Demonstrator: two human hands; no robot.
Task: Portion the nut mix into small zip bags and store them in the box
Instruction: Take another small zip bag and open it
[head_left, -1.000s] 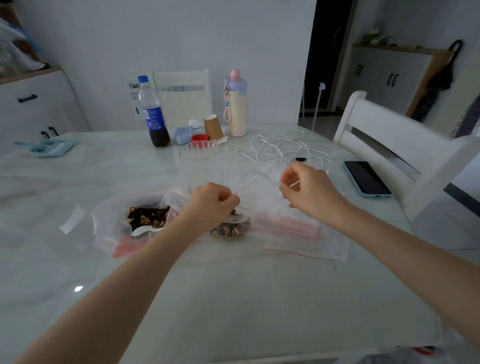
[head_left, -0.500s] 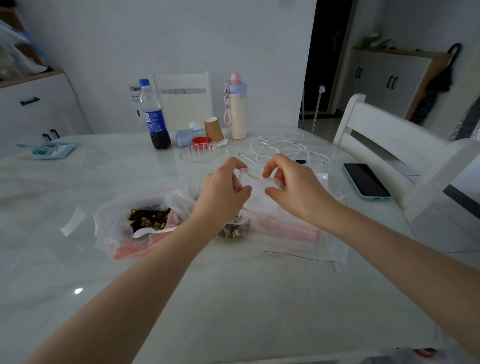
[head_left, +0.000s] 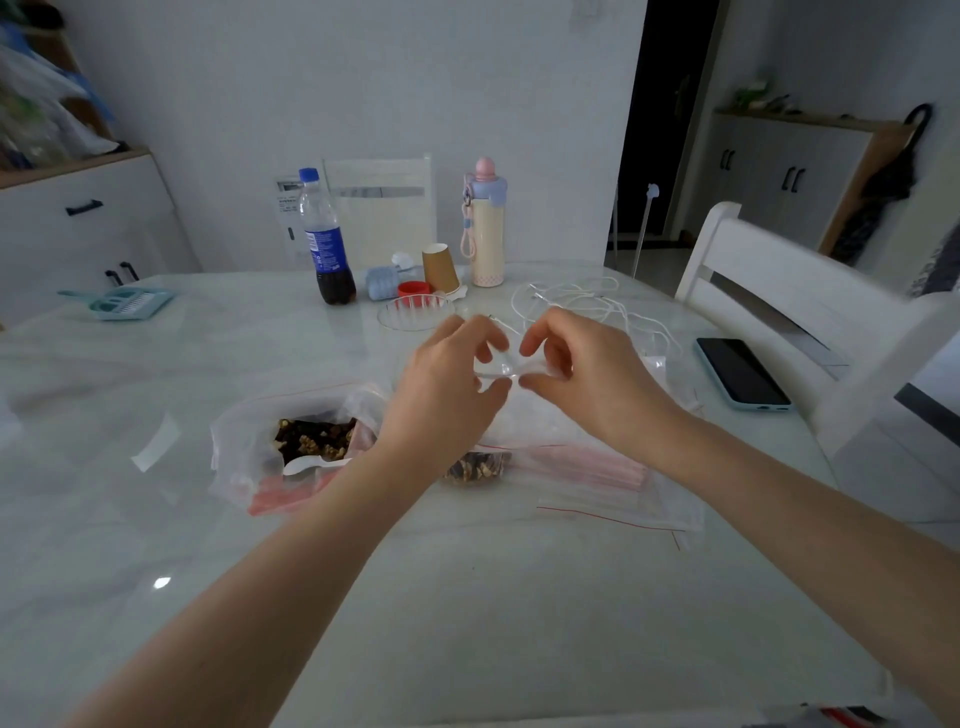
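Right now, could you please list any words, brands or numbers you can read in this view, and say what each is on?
None can be read.
Cola bottle: blue label with print, too blurred to read.
White sheet behind the bottle: small print, too small to read.
Phone: screen dark, no text.
Pink-capped flask: no text visible.

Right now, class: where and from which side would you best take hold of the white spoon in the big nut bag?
Probably the white spoon's handle end, coming from the near side. It lies low across the big nut bag's open front, bowl end hidden, so fingers stay off the nut mix.
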